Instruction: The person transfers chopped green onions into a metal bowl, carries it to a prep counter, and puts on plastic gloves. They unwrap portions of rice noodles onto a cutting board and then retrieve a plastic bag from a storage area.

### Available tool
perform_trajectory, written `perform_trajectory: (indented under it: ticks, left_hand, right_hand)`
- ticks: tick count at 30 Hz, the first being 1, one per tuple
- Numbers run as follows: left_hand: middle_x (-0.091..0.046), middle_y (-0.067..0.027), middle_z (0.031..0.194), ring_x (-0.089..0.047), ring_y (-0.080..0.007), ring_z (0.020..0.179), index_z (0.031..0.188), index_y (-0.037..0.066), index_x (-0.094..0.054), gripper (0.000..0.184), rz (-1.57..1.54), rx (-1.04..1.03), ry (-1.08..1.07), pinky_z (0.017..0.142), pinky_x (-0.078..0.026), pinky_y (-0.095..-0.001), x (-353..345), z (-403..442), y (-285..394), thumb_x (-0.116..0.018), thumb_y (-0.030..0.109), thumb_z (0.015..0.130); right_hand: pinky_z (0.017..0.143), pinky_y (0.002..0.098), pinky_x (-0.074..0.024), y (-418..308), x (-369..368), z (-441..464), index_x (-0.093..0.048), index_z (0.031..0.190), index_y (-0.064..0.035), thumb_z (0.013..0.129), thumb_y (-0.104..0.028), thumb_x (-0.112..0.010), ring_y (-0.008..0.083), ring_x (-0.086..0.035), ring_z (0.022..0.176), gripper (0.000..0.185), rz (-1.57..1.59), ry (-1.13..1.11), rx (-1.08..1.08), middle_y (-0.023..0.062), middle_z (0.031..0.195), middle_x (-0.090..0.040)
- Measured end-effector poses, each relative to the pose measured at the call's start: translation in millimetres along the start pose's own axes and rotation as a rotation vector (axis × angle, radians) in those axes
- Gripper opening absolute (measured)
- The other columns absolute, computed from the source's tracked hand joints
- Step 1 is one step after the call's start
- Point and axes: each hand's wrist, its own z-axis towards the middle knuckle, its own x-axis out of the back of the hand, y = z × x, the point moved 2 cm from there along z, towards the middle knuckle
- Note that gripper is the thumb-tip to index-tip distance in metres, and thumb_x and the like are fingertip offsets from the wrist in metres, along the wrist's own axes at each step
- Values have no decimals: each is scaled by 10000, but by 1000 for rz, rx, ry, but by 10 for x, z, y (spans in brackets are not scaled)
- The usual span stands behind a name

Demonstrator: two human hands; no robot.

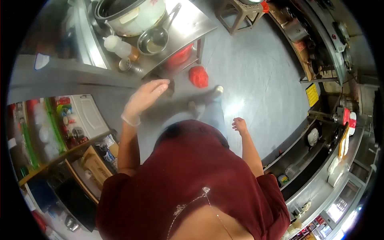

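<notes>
My left hand (145, 100) wears a clear plastic glove and is raised in front of the steel counter (192, 25). Its fingers stretch out together and hold nothing. Nearest to it on the counter are a metal shaker (129, 65), a squeeze bottle (116, 45) and a steel saucepan (153, 40) with some liquid in it. Bare and apart from everything, my right hand (240, 125) hangs low over the floor at my side. Its fingers are loosely bent and no object shows in them.
A large white pot (140, 19) stands at the counter's back. On the grey floor (256, 72) lies a red plastic bag (199, 77). A stool (242, 18) is farther off. Shelves with a cardboard box (96, 166) line the left; a long steel unit (308, 160) runs along the right.
</notes>
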Motion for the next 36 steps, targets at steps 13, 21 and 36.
perform_trajectory:
  ticks: [13,21,36]
  left_hand:
    - [-599,-65,1092,-529,-139,1019,1128,8,-563,388,-267,182,174,904,-374,-262,440,-215,-462,-514,315,896]
    - [-592,-95,1113,-529,-170,1046,1137,0,-554,401,-204,131,70,912,-375,-273,420,-45,-429,-505,318,896]
    - [-580,-79,1138,-530,-164,1038,1179,16,-526,454,-30,210,-41,904,-381,-271,344,-12,-257,-482,374,904]
  right_hand:
    - [451,278,-444,-1162,-97,421,-585,933,-18,819,-258,-508,157,-583,545,277,-116,-32,200,98,726,-615]
    - [468,271,-442,-1073,-73,275,-593,921,-38,814,-267,-519,156,-582,555,264,-125,-9,131,90,730,-616]
    - [447,280,-448,-808,-316,284,-581,930,-28,812,-256,-520,161,-578,531,264,-50,-84,75,94,721,-619]
